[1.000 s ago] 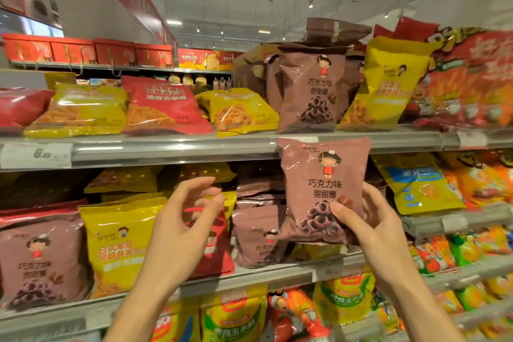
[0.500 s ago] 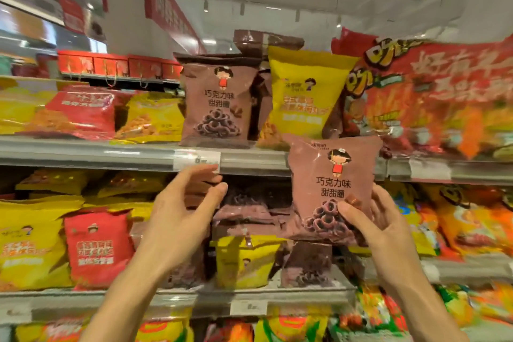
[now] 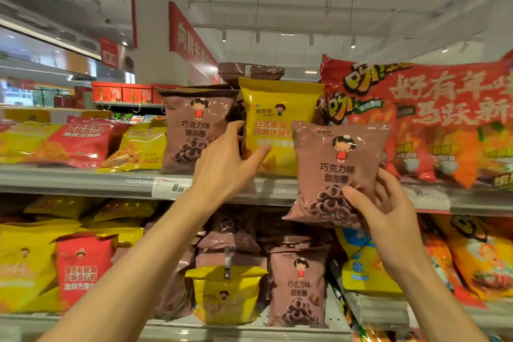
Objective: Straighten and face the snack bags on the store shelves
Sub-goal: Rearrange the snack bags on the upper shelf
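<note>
In front of the upper shelf (image 3: 83, 179), my right hand (image 3: 385, 211) pinches a brown snack bag (image 3: 337, 172) by its lower corner, held upright. My left hand (image 3: 224, 166), fingers spread, touches the standing yellow bag (image 3: 277, 119) beside another brown bag (image 3: 191, 130).

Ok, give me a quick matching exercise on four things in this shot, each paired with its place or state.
Things:
1. brown bag in the right hand
2. upright yellow bag
3. left hand
4. big red bag

Places or states:
A. stands on the upper shelf, between brown bags
B. far right of the upper shelf
C. held up in front of the shelf edge
D. reaches between the standing brown bag and the yellow one

Pairs: 1-C, 2-A, 3-D, 4-B
</note>
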`<state>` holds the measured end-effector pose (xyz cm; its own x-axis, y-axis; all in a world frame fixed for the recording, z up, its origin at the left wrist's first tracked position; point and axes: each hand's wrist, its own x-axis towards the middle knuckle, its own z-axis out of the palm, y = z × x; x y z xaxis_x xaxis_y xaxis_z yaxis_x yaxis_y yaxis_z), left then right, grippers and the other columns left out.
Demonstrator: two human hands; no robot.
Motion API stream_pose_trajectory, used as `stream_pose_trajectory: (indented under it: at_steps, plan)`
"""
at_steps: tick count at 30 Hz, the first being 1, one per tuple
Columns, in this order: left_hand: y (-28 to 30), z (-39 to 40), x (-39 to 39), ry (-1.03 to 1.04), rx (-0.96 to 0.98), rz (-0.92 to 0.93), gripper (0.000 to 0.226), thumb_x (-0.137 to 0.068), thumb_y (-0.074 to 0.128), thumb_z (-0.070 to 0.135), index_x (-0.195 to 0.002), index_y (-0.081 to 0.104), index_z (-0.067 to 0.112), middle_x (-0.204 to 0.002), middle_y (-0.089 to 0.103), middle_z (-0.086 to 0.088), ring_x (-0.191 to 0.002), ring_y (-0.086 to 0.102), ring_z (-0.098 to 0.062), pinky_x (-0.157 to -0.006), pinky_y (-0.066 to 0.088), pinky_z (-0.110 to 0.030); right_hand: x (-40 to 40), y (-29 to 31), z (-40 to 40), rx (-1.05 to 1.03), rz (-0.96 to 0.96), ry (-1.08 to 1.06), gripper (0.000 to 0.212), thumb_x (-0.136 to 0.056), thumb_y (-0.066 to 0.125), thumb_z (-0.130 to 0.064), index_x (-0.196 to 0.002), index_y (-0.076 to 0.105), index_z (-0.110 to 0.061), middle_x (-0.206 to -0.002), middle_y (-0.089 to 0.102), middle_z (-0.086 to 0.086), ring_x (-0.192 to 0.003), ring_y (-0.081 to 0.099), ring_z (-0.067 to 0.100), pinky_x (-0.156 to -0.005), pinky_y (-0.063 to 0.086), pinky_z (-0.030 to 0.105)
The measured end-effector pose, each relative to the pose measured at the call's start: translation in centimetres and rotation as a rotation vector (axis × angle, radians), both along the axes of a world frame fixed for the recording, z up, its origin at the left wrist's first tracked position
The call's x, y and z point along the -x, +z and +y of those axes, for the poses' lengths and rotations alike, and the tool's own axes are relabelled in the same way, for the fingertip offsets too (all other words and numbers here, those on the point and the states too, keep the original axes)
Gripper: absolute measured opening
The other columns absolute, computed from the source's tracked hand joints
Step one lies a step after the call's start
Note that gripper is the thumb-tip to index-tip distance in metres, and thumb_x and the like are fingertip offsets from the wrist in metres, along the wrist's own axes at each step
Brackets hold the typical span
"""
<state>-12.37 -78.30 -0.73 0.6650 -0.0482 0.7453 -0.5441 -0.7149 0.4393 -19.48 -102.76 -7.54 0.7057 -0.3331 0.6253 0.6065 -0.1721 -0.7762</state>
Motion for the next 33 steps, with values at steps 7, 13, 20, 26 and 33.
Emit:
stream_pose_trajectory:
  at_steps: [7, 13, 20, 26, 33]
  plan:
    - [0.4, -0.6, -1.8, -0.048, 0.085, -0.064, 0.044, -0.094, 0.06, 0.059, -0.127, 0.062, 0.029, -0.098, 0.074, 0.013, -0.083, 0.07, -0.011, -0.081, 0.058, -0.044, -0.9, 0.5, -0.8, 0.006, -0.017, 0.003, 0.061, -0.081, 0.075, -0.024, -0.138, 0.054, -0.02, -0.122, 0.071, -0.005, -0.109, 0.069, 0.005, -0.087, 0.059, 0.024]
    - [0.5, 0.3, -1.0, -0.043, 0.169, -0.205, 0.026, -0.095, 0.063, 0.055, -0.097, 0.069, 0.03, -0.078, 0.069, 0.016, -0.074, 0.064, 0.0, -0.068, 0.053, -0.029, -1.2, 1.3, -1.1, -0.018, -0.013, -0.002, 0.069, -0.072, 0.075, -0.036, -0.137, 0.055, -0.022, -0.12, 0.072, -0.009, -0.109, 0.069, 0.005, -0.089, 0.057, 0.027]
    - [0.4, 3.3, 0.3, -0.008, 0.215, -0.282, 0.027, -0.094, 0.065, 0.054, -0.103, 0.069, 0.029, -0.083, 0.068, 0.015, -0.074, 0.062, -0.002, -0.064, 0.048, -0.027, -2.4, 3.2, 0.0, 0.053, -0.005, -0.063, 0.054, -0.088, 0.075, -0.029, -0.138, 0.053, -0.026, -0.122, 0.064, -0.021, -0.103, 0.061, -0.017, -0.092, 0.05, 0.021]
    - [0.5, 5.8, 1.4, 0.027, 0.227, -0.303, 0.032, -0.094, 0.064, 0.055, -0.096, 0.072, 0.023, -0.074, 0.068, 0.008, -0.068, 0.062, -0.013, -0.061, 0.05, -0.037, -4.4, 5.4, 2.9, 0.101, -0.042, -0.095, 0.047, -0.092, 0.072, -0.031, -0.13, 0.046, -0.037, -0.11, 0.057, -0.029, -0.097, 0.059, -0.017, -0.088, 0.048, 0.016]
    - [0.6, 8.1, 2.4, 0.065, 0.26, -0.304, 0.027, -0.092, 0.067, 0.053, -0.099, 0.067, 0.026, -0.084, 0.068, 0.014, -0.068, 0.06, -0.006, -0.06, 0.046, -0.031, -7.4, 7.3, 6.4, 0.161, -0.053, -0.086, 0.049, -0.096, 0.066, -0.035, -0.138, 0.041, -0.027, -0.112, 0.056, -0.022, -0.098, 0.059, -0.01, -0.093, 0.053, 0.025]
